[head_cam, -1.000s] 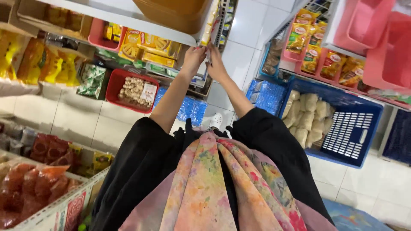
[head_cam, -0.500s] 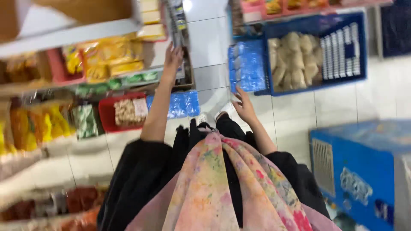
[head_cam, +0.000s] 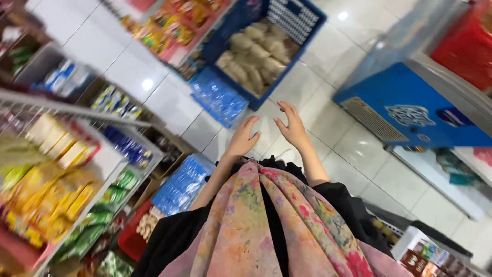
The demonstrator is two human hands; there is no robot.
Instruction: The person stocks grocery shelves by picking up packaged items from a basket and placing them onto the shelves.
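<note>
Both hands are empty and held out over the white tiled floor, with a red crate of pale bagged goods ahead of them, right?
Not quite: the head view shows the crate is blue. The left hand and right hand are empty, over the floor.

White tiled floor, bearing a blue crate of pale bags, blue packets and a blue freezer.

Motion-blurred shelf packets at left — blue freezer and red basket edge-cropped.
</note>
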